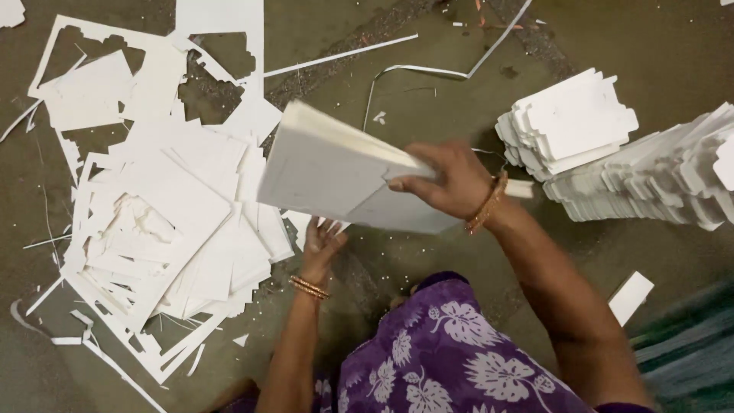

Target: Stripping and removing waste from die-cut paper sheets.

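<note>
A thick stack of white die-cut card sheets [329, 172] is lifted above the floor, tilted down toward the right. My right hand [451, 180] grips its near right edge, thumb on top. My left hand [321, 245] is under the stack's lower edge, fingers spread and touching the underside. Both wrists carry orange-gold bangles.
A heap of white offcut frames and scrap sheets [160, 222] lies on the brown floor at the left. Stacks of cut white card blanks [569, 122] lean in a row at the right [665, 176]. Thin paper strips [428, 70] and a small white piece [631, 297] lie loose. Purple floral cloth [443, 359] covers my lap.
</note>
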